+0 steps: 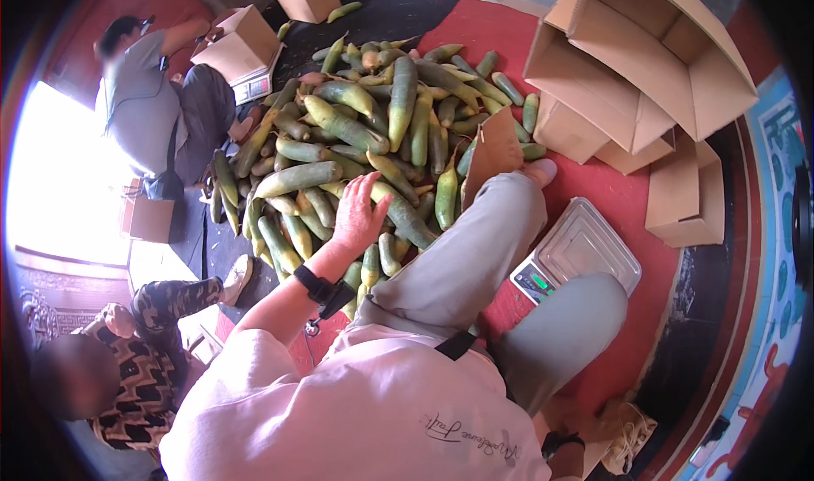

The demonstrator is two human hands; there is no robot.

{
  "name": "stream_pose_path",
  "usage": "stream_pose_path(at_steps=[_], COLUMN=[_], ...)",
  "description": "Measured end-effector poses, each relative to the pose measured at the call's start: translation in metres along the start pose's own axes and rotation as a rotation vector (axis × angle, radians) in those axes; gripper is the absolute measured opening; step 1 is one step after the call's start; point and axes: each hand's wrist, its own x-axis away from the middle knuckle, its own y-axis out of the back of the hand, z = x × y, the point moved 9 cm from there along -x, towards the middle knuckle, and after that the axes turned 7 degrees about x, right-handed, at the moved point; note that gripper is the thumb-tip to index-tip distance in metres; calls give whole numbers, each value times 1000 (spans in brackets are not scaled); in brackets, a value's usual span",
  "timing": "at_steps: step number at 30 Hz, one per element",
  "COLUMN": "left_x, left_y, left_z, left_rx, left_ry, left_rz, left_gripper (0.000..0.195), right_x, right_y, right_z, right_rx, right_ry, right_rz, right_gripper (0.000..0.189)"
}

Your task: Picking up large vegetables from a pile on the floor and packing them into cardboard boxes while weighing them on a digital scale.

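My left hand is over the near side of a large heap of green radishes. Its fingers are stretched out and the thumb stands apart, with nothing gripped. Just beyond the thumb lies a long green radish; whether the hand touches it cannot be told. At the lower right edge, my right hand shows only in part, in shadow below a dark wristband. Its fingers are cut off or hidden, beside some cardboard. An upright cardboard piece stands between my knee and the heap.
A digital scale with a clear tray sits by my right knee on red matting. Open cardboard boxes are stacked at the right. One person reaches into a box on another scale; another person sits at lower left.
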Motion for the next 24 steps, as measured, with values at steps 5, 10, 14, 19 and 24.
stream_pose_path(at_steps=[5,10,14,19,24], left_x=[0,10,22,22,30], left_y=[-4,-23,-53,-105,-101], left_z=[10,22,51,58,74], left_rx=[2,-25,-39,33,6], left_ry=[13,26,168,255,340], left_rz=[-1,89,221,397,418], left_gripper=[46,45,49,50,52], right_x=[32,45,49,59,46], right_y=[4,2,1,61,127], right_z=[-28,-33,-49,7,237], right_rx=[188,397,567,1198,89], right_ry=[-23,-11,-5,444,230], right_rz=[-41,-38,-44,-617,-485], right_gripper=[29,28,27,16,19])
